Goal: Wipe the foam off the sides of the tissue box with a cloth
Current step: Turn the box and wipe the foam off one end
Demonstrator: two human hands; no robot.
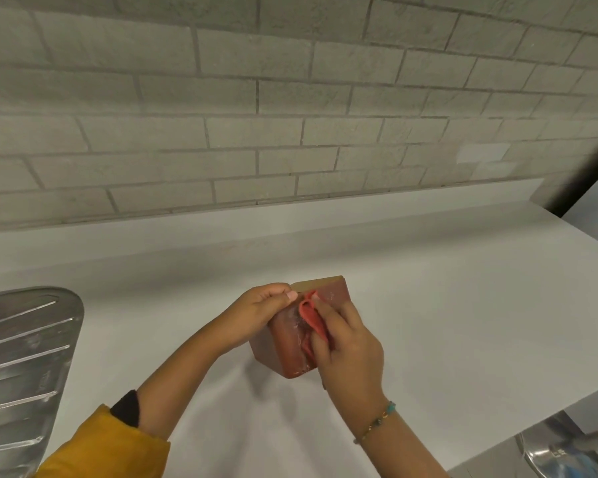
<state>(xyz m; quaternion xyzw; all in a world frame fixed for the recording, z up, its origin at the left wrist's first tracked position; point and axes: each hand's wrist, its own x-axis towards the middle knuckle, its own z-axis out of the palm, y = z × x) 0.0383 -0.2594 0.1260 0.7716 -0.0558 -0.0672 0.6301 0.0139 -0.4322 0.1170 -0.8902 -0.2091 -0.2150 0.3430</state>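
From the head view, we saw the left hand [256,313] gripping the tilted tissue box [290,343] above the white counter [446,305], while the right hand [351,350] pressed a red cloth [312,319] against its foamy side.

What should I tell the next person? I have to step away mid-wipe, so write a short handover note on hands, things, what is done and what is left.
Left hand: grips the box at its top left edge, holding it tilted over the counter.
Right hand: presses the red cloth against the side of the box that faces the camera.
Done: wiping is under way on that side.
Left: white foam streaks still show there beside the cloth. The other sides are hidden or too dim to judge, so check them too.
The sink drainboard lies to the left.
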